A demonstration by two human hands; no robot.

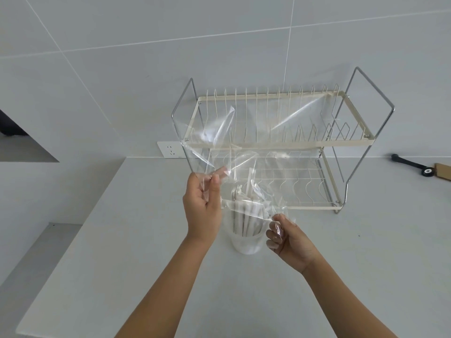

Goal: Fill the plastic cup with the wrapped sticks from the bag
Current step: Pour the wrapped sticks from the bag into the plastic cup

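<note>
A clear plastic bag (256, 142) is held up over the pale grey bench (122, 240), spread wide in front of a two-tier dish rack (280, 142) whose cream wires show straight through the film. The left hand (203, 206) is raised with its palm turned inward and pinches one edge of the bag between thumb and fingertips. The right hand (286, 240) sits lower and nearer the camera, its fingers curled round another crumpled edge of the same bag.

Between the two hands stands the plastic cup (246, 242), translucent white and upright on the bench, just in front of the rack's lower shelf. The wrapped sticks (246, 211) stand in it as a loose bundle, their tops fanning out above the rim; one stick rises taller than the rest. The lower part of the bag hangs around the tops of the sticks (whether any stick is still inside the film is hard to tell through the creases).

Behind the rack runs a tiled wall with a white wall socket (169, 150) just to the rack's left. Far right on the bench lies a black-handled tool (412, 165) beside a brown board (443, 170).
</note>
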